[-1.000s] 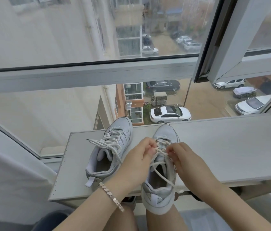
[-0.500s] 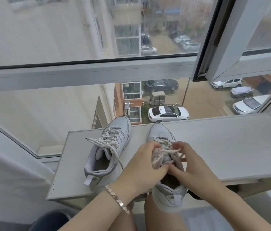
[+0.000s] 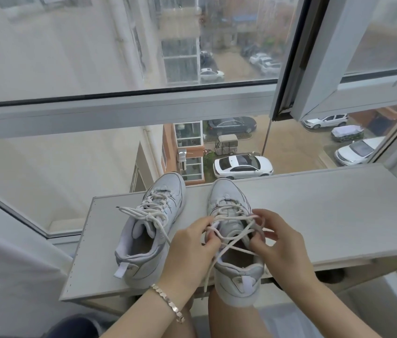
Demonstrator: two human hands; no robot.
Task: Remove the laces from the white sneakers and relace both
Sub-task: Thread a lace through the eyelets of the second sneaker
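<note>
Two white sneakers stand side by side on a pale board (image 3: 314,215) by the window, toes pointing away. The left sneaker (image 3: 151,230) is laced and tied in a bow. The right sneaker (image 3: 231,240) hangs its heel over the board's near edge, above my knee. Its white lace (image 3: 234,242) is untied, with loose ends crossing over the shoe's opening. My left hand (image 3: 192,247) pinches one lace strand at the shoe's left side. My right hand (image 3: 275,242) pinches a loop of lace at the right side.
The board runs wide to the right of the shoes. Behind it stands a large window with a grey frame (image 3: 119,111); an opened sash (image 3: 314,57) angles in at the upper right. White fabric (image 3: 9,276) hangs at the left. My bare knees lie below the board.
The hands have drawn apart from the middle of the right sneaker, and the lace now lies loose in crossed strands. The view moved slightly closer.
</note>
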